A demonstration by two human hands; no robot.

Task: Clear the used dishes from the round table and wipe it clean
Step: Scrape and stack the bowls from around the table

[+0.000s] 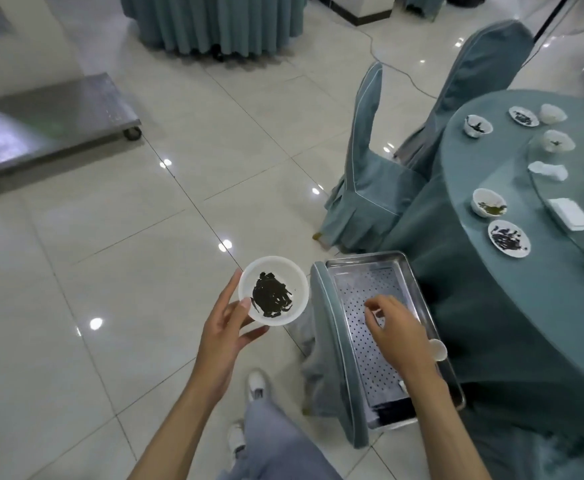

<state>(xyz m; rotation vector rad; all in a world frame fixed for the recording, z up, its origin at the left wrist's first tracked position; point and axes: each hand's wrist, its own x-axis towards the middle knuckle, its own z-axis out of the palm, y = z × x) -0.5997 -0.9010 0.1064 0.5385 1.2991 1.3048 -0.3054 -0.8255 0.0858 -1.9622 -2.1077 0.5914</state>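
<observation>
Over the floor [127,271], left hand [229,327] grips bowl [273,291]; right hand [396,329] hovers loose-fingered above tray [356,285].

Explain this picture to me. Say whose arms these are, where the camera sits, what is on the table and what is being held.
There is no machine here: a person wears one camera on the head, looking down at their own arms. The left hand holds a white bowl with dark leftovers. The right hand hovers over a perforated metal tray resting on a covered chair, fingers loosely curled, seemingly holding nothing. A small white cup sits at the tray's edge. To the right, the round table carries more used dishes, such as a dirty saucer, and paper napkins.
</observation>
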